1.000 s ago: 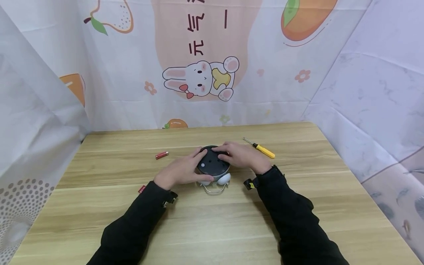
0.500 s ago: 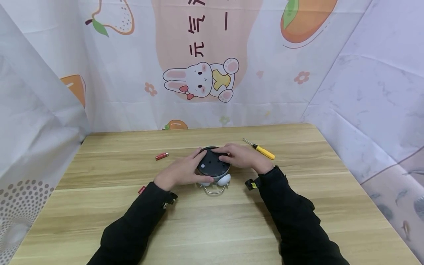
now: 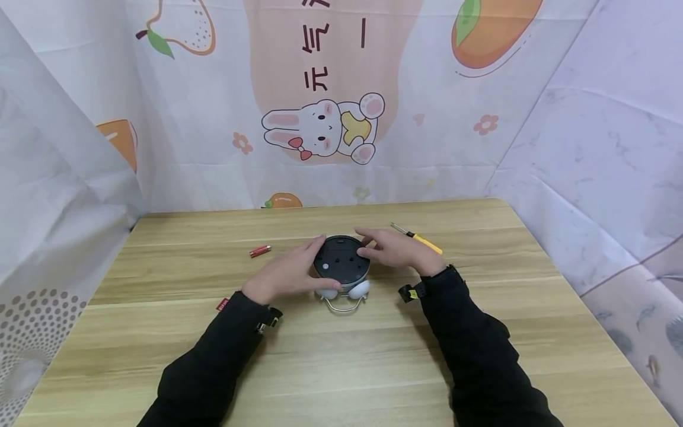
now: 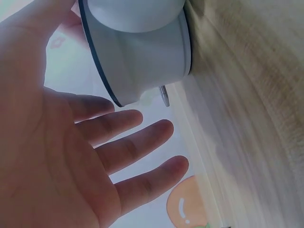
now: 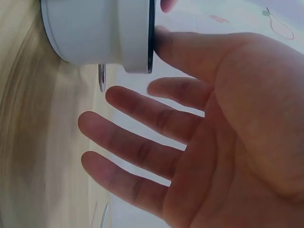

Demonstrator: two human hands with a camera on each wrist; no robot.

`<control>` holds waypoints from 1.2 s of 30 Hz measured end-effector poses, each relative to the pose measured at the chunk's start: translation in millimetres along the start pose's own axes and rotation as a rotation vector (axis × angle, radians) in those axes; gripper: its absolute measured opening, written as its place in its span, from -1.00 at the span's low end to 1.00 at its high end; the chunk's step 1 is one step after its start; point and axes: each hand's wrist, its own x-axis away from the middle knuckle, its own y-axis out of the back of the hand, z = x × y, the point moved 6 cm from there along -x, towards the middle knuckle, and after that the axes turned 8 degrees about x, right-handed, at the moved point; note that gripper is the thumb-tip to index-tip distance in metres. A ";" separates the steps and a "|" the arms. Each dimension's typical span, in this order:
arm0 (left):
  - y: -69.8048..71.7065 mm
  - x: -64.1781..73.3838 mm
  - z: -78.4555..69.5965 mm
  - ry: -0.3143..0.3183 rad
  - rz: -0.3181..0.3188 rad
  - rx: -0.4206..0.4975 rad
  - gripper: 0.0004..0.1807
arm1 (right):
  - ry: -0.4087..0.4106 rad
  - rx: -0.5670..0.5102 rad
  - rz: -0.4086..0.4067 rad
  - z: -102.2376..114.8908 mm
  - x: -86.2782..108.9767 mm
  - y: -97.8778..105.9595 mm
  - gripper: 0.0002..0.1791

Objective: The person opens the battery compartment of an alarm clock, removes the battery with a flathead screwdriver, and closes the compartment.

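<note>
A twin-bell alarm clock (image 3: 344, 264) lies face down on the wooden table, black back up, its white bells and wire handle toward me. My left hand (image 3: 288, 270) rests against its left side, thumb by the left bell and index finger at the rim. The other fingers spread loosely below the clock's side in the left wrist view. My right hand (image 3: 397, 248) has its thumb touching the right edge of the back, while the index finger is raised off it. Its remaining fingers extend apart in the right wrist view. A thin metal leg (image 5: 102, 77) projects from the casing.
A red battery (image 3: 260, 251) lies left of the clock. Behind my right hand is a screwdriver (image 3: 425, 243) with a yellow handle, partly covered by that hand. A printed curtain (image 3: 213, 118) hangs along the table's far edge.
My right index finger has lifted off the clock's back and the hand has shifted slightly right. My left index finger has drawn back to the rim. The clock has moved a little left.
</note>
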 end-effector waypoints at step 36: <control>1.8 -1.5 2.6 -0.019 -0.024 -0.001 0.35 | -0.025 -0.139 0.035 -3.5 -2.2 -8.9 -0.40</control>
